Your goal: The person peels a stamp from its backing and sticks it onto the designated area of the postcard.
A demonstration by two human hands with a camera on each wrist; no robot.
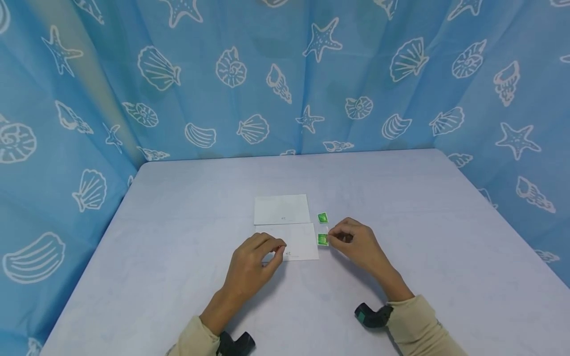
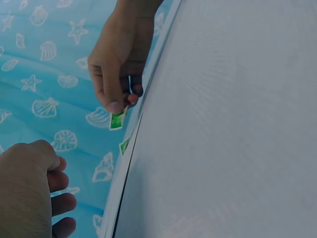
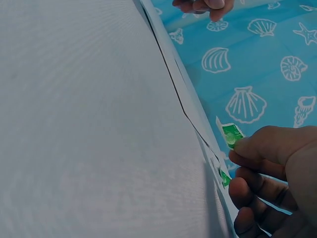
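Observation:
My right hand (image 1: 356, 243) pinches a small green stamp-like sticker (image 1: 322, 240) with a white border between thumb and forefinger. In the right wrist view the sticker (image 3: 232, 134) stands tilted above the tabletop, with a pale strip at its edge. A second green sticker (image 1: 322, 217) lies on the table just beyond, beside the papers. My left hand (image 1: 250, 264) hovers over the near white envelope-like paper (image 1: 305, 242), fingers loosely curled, nothing visible in them. The far white paper (image 1: 281, 208) lies flat against the near one; each bears a small printed mark.
A pale cloth covers the table (image 1: 196, 207). Behind it and along both sides hangs a blue curtain (image 1: 267, 44) with white shells and starfish. Black wrist devices sit at the left cuff (image 1: 236, 344) and the right cuff (image 1: 374, 316).

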